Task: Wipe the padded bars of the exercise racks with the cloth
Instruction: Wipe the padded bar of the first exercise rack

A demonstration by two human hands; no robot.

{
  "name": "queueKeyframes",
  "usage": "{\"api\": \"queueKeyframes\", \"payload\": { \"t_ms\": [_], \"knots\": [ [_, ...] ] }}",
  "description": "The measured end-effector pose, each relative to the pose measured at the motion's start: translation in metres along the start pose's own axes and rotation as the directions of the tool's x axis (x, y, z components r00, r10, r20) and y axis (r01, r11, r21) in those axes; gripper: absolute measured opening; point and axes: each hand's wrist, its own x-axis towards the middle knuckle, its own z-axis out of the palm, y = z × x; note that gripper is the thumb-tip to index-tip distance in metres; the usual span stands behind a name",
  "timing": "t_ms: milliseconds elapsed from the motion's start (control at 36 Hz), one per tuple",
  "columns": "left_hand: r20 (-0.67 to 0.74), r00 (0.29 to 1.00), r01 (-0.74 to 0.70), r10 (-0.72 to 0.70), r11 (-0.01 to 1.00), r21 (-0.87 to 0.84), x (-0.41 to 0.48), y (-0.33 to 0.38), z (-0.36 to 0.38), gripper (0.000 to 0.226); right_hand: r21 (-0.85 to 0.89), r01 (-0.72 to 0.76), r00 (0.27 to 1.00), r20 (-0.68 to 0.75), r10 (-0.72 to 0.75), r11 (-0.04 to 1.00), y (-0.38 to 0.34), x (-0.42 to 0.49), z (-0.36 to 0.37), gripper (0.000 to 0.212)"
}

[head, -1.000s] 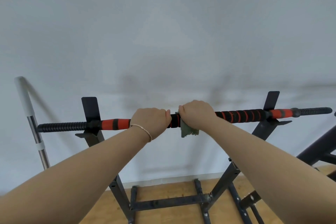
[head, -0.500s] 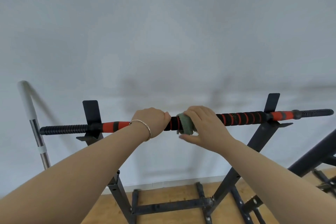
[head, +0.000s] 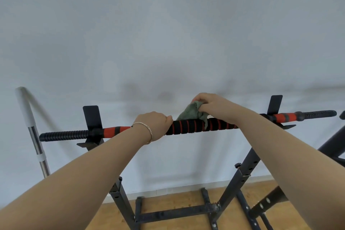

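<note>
**Two grips, one bar**

Our left grip [head: 153,125] is curled round the padded bar [head: 186,127], steadying it. Our right grip [head: 211,105] pinches the green cloth [head: 189,112], bunched atop that bar. We should wrap it fully round and press evenly.

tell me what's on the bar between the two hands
Head view: a short stretch of padded bar, black with red rings, runs from the left hand to the green cloth that the right hand holds draped over it.

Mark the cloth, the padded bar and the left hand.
cloth [head: 188,113], head view, bunched green fabric.
padded bar [head: 186,127], head view, striped foam middle.
left hand [head: 153,125], head view, back of hand.
</note>
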Motion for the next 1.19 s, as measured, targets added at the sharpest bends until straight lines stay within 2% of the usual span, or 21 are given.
{"api": "queueKeyframes", "payload": {
  "t_ms": [56, 111, 167, 278, 389, 444, 528, 583, 667, 778, 833, 944, 972, 1028, 1083, 1139, 1194],
  "knots": [
    [0.0, 1.0, -0.006, 0.006, 1.0, -0.001, 0.0, 0.0, 0.001, 0.004, 0.058, -0.038, 0.999, 0.026, 0.036, 0.998, 0.001, 0.003, 0.001, 0.017],
    [0.004, 1.0, -0.012, 0.012, 1.0, -0.006, 0.0, 0.0, 0.0, 0.003, 0.075, -0.041, 0.994, 0.105, 0.033, 0.996, -0.002, 0.0, 0.005, 0.025],
    [0.019, 1.0, -0.008, 0.008, 1.0, -0.017, -0.001, 0.001, -0.004, 0.005, 0.003, -0.013, 0.989, 0.148, 0.013, 1.0, -0.007, -0.005, 0.008, 0.03],
    [0.027, 0.998, 0.05, -0.048, 0.995, -0.082, -0.002, 0.003, -0.006, 0.015, -0.071, 0.003, 0.996, 0.089, 0.003, 0.997, -0.007, -0.002, 0.006, 0.02],
    [0.011, 0.997, 0.075, -0.074, 0.99, -0.121, -0.003, 0.003, -0.004, 0.007, -0.039, -0.002, 0.998, 0.066, 0.004, 0.999, -0.002, 0.004, -0.007, 0.023],
    [0.032, 0.997, 0.07, -0.067, 0.989, -0.133, -0.003, 0.002, -0.004, 0.024, 0.029, 0.007, 0.998, 0.058, -0.009, 1.0, -0.003, 0.004, -0.017, 0.026],
    [0.059, 0.991, 0.126, -0.117, 0.973, -0.193, 0.001, 0.001, -0.002, 0.07, 0.023, 0.022, 1.0, 0.0, -0.022, 1.0, -0.009, 0.004, -0.032, 0.033],
    [0.064, 0.988, 0.15, -0.14, 0.965, -0.216, 0.001, 0.002, -0.002, 0.078, -0.019, 0.034, 0.999, -0.036, -0.035, 0.999, -0.015, 0.002, -0.04, 0.037],
    [0.067, 0.987, 0.157, -0.146, 0.961, -0.229, 0.001, 0.002, -0.002, 0.077, -0.148, 0.044, 0.999, -0.02, -0.048, 0.988, -0.026, -0.006, -0.046, 0.046],
    [0.072, 0.987, 0.158, -0.145, 0.959, -0.233, 0.002, 0.001, 0.0, 0.077, -0.35, 0.054, 0.991, 0.137, -0.006, 0.935, -0.03, -0.024, -0.03, 0.057],
    [0.072, 0.987, 0.157, -0.144, 0.96, -0.233, 0.002, 0.001, 0.0, 0.078, -0.432, 0.064, 0.972, 0.23, 0.041, 0.9, -0.027, -0.034, -0.021, 0.056],
    [0.082, 0.986, 0.161, -0.145, 0.956, -0.245, 0.002, 0.001, 0.001, 0.077, -0.309, 0.039, 0.915, 0.394, 0.09, 0.95, -0.019, -0.048, -0.026, 0.052],
    [0.087, 0.986, 0.163, -0.145, 0.957, -0.242, 0.002, 0.002, 0.0, 0.077, -0.267, 0.043, 0.922, 0.381, 0.065, 0.963, -0.018, -0.049, -0.028, 0.049],
    [0.091, 0.985, 0.164, -0.147, 0.958, -0.233, 0.001, 0.003, -0.001, 0.076, -0.212, 0.081, 0.971, 0.239, -0.029, 0.974, -0.012, -0.043, -0.025, 0.035],
    [0.095, 0.984, 0.167, -0.148, 0.956, -0.241, 0.001, 0.003, -0.002, 0.076, -0.301, 0.12, 0.992, 0.077, -0.101, 0.946, -0.003, -0.033, -0.012, 0.027],
    [0.113, 0.982, 0.176, -0.15, 0.948, -0.265, 0.003, 0.0, 0.0, 0.078, -0.485, 0.158, 0.987, 0.114, -0.118, 0.86, 0.007, -0.025, 0.006, 0.046],
    [0.154, 0.977, 0.19, -0.146, 0.927, -0.325, 0.005, -0.002, 0.001, 0.081, -0.67, 0.216, 0.975, 0.188, -0.119, 0.711, 0.019, -0.016, 0.024, 0.061]
  ]
}}
